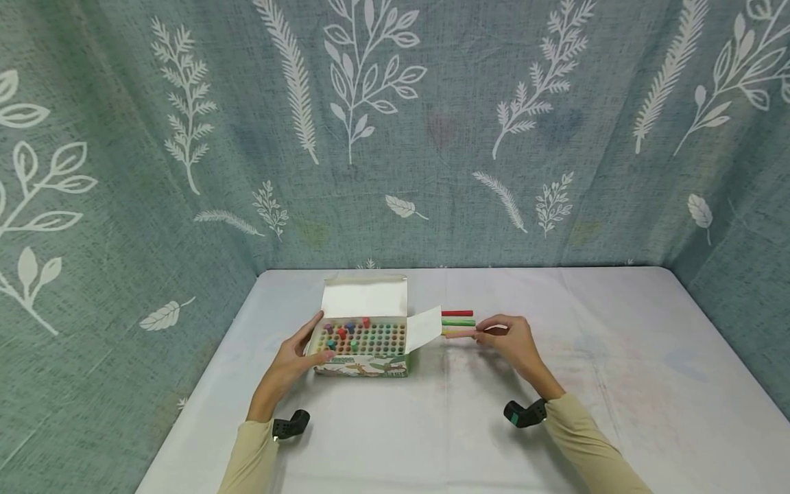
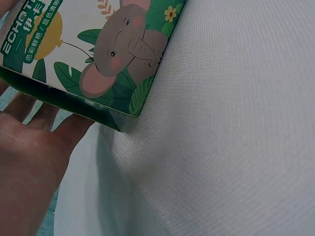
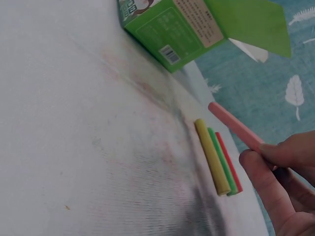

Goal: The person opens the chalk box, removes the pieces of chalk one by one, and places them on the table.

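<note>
A chalk box (image 1: 361,368) with its lid raised stands on the table, its holed insert (image 1: 376,336) facing up. Several coloured chalks poke out above the rest. My left hand (image 1: 286,361) grips the box's left end, thumb over the front edge and fingers at the far side. To the right, my right hand (image 1: 513,344) pinches one end of a pink chalk (image 3: 236,127) between thumb and fingers, the other end pointing toward the box. Beside it on the cloth lie a yellow chalk (image 3: 212,157), a green chalk (image 1: 458,322) and a red chalk (image 1: 457,313), side by side.
The box's white side flap (image 1: 424,328) sticks out to the right, close to the chalks. A white cloth (image 1: 395,429) covers the table. Behind it hangs a blue-green curtain (image 1: 457,226) with white leaf prints.
</note>
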A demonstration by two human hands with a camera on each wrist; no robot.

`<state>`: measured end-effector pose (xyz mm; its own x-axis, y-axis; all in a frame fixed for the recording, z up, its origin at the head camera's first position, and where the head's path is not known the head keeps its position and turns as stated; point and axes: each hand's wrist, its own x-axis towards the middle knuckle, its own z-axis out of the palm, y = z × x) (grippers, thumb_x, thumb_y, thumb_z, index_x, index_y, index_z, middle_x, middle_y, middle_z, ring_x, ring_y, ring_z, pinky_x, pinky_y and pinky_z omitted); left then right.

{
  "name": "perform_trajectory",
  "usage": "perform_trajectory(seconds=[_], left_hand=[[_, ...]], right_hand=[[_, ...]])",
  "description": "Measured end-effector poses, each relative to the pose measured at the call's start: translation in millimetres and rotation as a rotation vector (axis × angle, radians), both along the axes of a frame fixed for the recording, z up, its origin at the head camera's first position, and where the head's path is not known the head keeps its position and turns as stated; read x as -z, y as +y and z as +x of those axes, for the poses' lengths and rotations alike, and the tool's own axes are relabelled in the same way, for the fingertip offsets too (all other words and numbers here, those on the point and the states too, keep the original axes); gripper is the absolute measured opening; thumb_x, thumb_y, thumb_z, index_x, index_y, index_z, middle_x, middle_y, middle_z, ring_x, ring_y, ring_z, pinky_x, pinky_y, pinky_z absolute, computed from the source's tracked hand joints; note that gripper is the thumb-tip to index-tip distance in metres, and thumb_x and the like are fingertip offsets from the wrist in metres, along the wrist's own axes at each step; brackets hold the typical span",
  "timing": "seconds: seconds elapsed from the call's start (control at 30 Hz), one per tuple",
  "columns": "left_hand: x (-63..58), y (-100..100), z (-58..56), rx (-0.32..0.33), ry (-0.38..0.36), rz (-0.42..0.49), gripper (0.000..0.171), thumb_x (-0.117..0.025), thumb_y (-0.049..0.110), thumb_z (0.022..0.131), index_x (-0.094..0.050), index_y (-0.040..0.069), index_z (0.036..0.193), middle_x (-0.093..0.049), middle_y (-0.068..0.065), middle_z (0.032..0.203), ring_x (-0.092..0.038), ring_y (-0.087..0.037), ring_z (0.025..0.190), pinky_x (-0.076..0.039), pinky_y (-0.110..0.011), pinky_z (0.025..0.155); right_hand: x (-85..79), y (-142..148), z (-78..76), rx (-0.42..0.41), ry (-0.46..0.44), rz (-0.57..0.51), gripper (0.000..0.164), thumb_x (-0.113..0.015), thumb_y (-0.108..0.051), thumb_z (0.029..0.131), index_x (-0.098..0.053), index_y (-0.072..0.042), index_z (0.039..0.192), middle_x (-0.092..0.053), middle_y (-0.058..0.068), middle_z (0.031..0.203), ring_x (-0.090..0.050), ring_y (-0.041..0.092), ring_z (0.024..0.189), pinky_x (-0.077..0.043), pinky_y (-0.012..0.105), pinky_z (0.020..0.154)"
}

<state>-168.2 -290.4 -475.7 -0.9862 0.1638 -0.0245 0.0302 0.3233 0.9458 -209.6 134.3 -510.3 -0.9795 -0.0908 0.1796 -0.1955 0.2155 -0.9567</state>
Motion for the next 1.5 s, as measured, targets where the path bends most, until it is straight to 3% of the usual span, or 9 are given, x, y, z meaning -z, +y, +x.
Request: perform_trajectory(seconds=[0.17, 0.47, 0.53, 0.77, 0.97, 1.13, 1.33, 1.5], left_hand=[[2.1, 0, 0.4, -0.011, 0.004, -0.008, 0.078, -0.07, 0.025, 0.076, -0.023, 0.036, 0.138, -0.014, 0.01, 0.144, -0.007, -0.018, 0.133, -0.012, -0.057, 0.101], [2.5, -1, 0.6, -0.009, 0.023, -0.006, 0.079, -0.07, 0.025, 0.076, -0.023, 0.034, 0.139, -0.013, 0.009, 0.145, -0.006, -0.02, 0.133, -0.012, -0.058, 0.1], [3.2, -1, 0.4, -0.009, 0.021, 0.0, 0.079, -0.07, 0.025, 0.076, -0.023, 0.034, 0.139, -0.013, 0.009, 0.145, -0.006, -0.02, 0.133, -0.012, -0.058, 0.1], [-6.9, 3, 5.1, 0.008, 0.01, 0.023, 0.079, -0.069, 0.023, 0.077, -0.022, 0.031, 0.14, -0.013, 0.009, 0.145, -0.005, -0.018, 0.133, -0.011, -0.056, 0.101], [4.8, -2, 0.6, 0.012, 0.061, -0.004, 0.078, -0.068, 0.027, 0.077, -0.022, 0.033, 0.139, -0.013, 0.009, 0.145, -0.006, -0.02, 0.133, -0.013, -0.06, 0.098], [5.8, -2, 0.2, 0.006, 0.066, -0.003, 0.078, -0.068, 0.025, 0.077, -0.022, 0.032, 0.14, -0.014, 0.007, 0.145, -0.008, -0.021, 0.133, -0.015, -0.061, 0.097], [-3.0, 0, 2.4, 0.006, 0.021, 0.005, 0.077, -0.068, 0.023, 0.077, -0.023, 0.034, 0.139, -0.014, 0.011, 0.144, -0.007, -0.017, 0.133, -0.013, -0.057, 0.1], [-15.7, 7, 8.6, 0.014, 0.003, 0.032, 0.078, -0.069, 0.022, 0.077, -0.023, 0.029, 0.14, -0.013, 0.007, 0.145, -0.005, -0.019, 0.133, -0.012, -0.056, 0.101]], right_hand=[[-24.0, -8, 12.6, 0.025, -0.084, 0.025, 0.014, -0.074, -0.009, 0.07, -0.069, -0.003, 0.082, -0.062, 0.012, 0.091, -0.064, 0.019, 0.078, -0.052, 0.029, 0.064], [-18.3, -15, 10.2, 0.03, -0.099, 0.111, 0.012, -0.072, -0.008, 0.072, -0.069, -0.004, 0.082, -0.064, 0.009, 0.087, -0.064, 0.017, 0.07, -0.051, 0.027, 0.06], [-16.2, -15, 9.8, 0.02, -0.072, 0.142, 0.01, -0.072, -0.007, 0.072, -0.069, -0.005, 0.081, -0.064, 0.009, 0.084, -0.063, 0.018, 0.067, -0.051, 0.027, 0.055], [-19.1, -16, 12.9, -0.016, 0.121, 0.33, 0.007, -0.072, -0.007, 0.071, -0.069, -0.007, 0.078, -0.063, 0.003, 0.079, -0.057, 0.015, 0.069, -0.047, 0.027, 0.059], [-19.5, -18, 13.5, 0.012, 0.121, 0.422, 0.009, -0.072, -0.002, 0.069, -0.068, -0.007, 0.077, -0.062, 0.003, 0.077, -0.054, 0.013, 0.067, -0.046, 0.026, 0.058], [-18.9, -18, 13.5, -0.005, 0.139, 0.451, 0.011, -0.072, -0.001, 0.069, -0.068, -0.007, 0.077, -0.063, 0.004, 0.078, -0.055, 0.012, 0.066, -0.047, 0.025, 0.058], [-21.5, -17, 14.4, -0.032, 0.147, 0.468, 0.012, -0.071, 0.0, 0.069, -0.067, -0.008, 0.077, -0.062, 0.003, 0.079, -0.053, 0.012, 0.066, -0.046, 0.025, 0.056], [-22.5, -16, 13.9, -0.074, 0.134, 0.496, 0.01, -0.07, -0.002, 0.07, -0.067, -0.008, 0.077, -0.062, 0.003, 0.08, -0.051, 0.012, 0.064, -0.044, 0.023, 0.052]])
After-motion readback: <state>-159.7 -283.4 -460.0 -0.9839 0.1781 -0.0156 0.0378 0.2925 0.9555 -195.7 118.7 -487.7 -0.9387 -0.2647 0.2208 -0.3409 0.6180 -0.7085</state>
